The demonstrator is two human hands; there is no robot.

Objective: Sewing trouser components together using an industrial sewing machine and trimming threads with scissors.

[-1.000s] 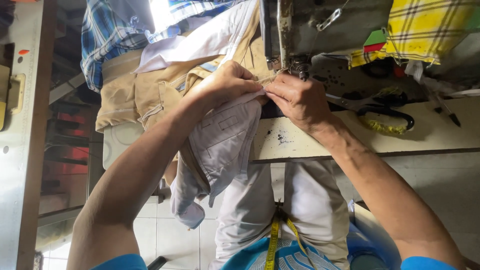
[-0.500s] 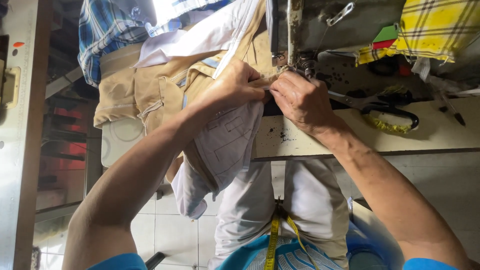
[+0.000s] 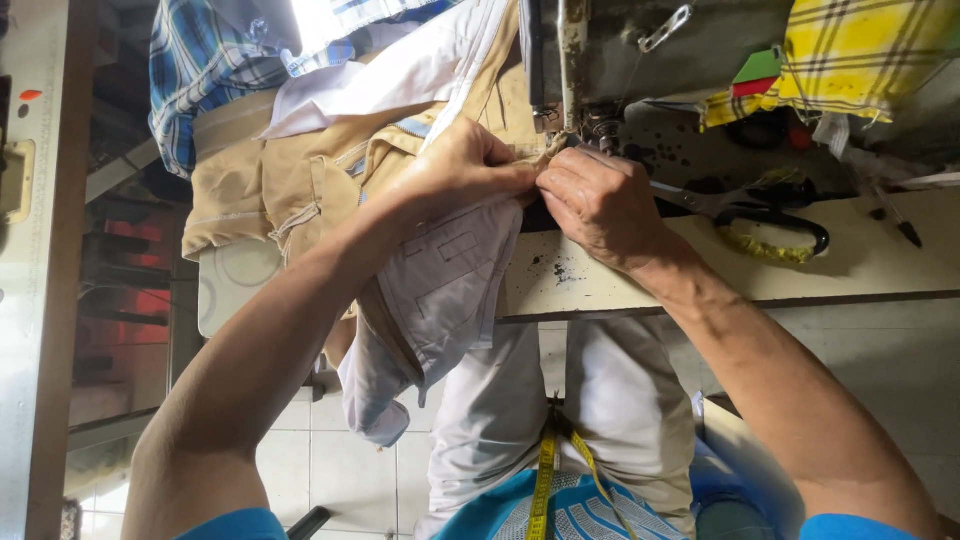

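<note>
My left hand (image 3: 462,165) and my right hand (image 3: 598,204) meet on a khaki garment (image 3: 290,190) right under the needle area of a sewing machine (image 3: 590,60). Both pinch a fold of the tan cloth with fingertips close together. A pale grey lining or pocket piece (image 3: 440,290) of the garment hangs down over the table's front edge between my arms. The needle itself is mostly hidden behind my fingers.
Black-handled scissors (image 3: 760,210) lie on the cream sewing table (image 3: 800,265) right of my hands. A blue plaid cloth (image 3: 200,60) and a white cloth lie behind the khaki pile; a yellow plaid cloth (image 3: 860,50) is at the top right. A yellow tape measure (image 3: 545,470) hangs over my lap.
Both hands have shifted up and slightly right, closer to the needle, carrying the fold of khaki cloth with them. The grey piece hangs much as before.
</note>
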